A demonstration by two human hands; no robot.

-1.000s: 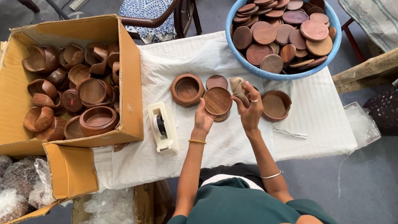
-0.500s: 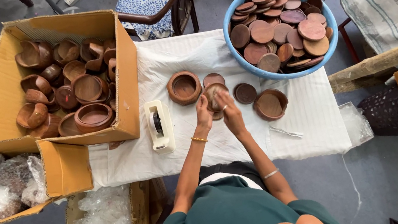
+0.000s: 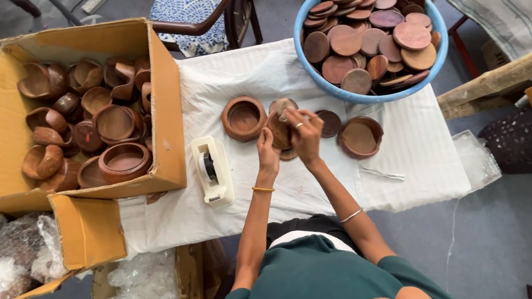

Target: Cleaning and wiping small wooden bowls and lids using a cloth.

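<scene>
Both hands, left hand (image 3: 267, 150) and right hand (image 3: 305, 134), now clenched together on one wooden bowl (image 3: 279, 129), lifted just above white-clothed surface (image 3: 408, 152); right no longer apart. Lid (image 3: 328, 122) beside; tape dispenser (image 3: 212, 171) left.

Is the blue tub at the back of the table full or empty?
Full. The blue tub is heaped nearly to its rim with round brown wooden lids, overlapping so its bottom is hidden.
</scene>
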